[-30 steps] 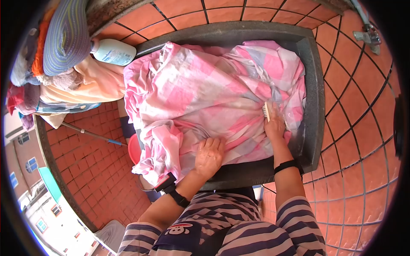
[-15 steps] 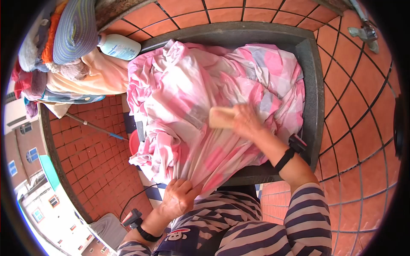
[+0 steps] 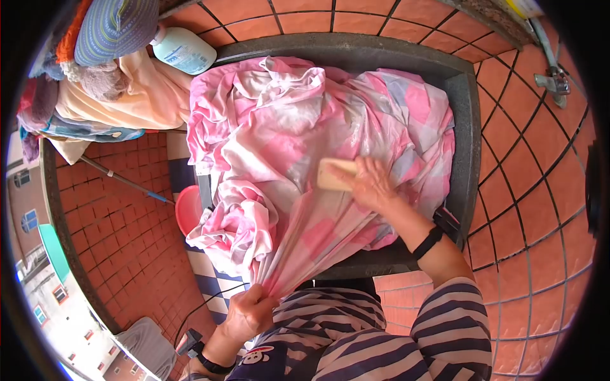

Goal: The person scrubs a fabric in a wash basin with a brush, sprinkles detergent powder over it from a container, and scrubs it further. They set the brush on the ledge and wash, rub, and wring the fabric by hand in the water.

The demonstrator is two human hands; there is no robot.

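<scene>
A large pink, white and grey checked bed sheet lies bunched in the dark stone sink. Wet folds run from its middle down toward my body. My left hand is closed around a gathered edge and stretches the cloth over the sink's front rim. In my right hand is a scrub brush with a pale tan back, pressed against the stretched cloth. Its bristle side is turned down and hidden.
A pale blue detergent bottle lies at the sink's back left corner, beside piled cloths. A tap is on the tiled wall at right. A pink basin stands below, left of the sink.
My left hand has moved left and down, drawing the gripped cloth tighter. My right hand and the brush have shifted slightly right. The whole view has also shifted a little.
</scene>
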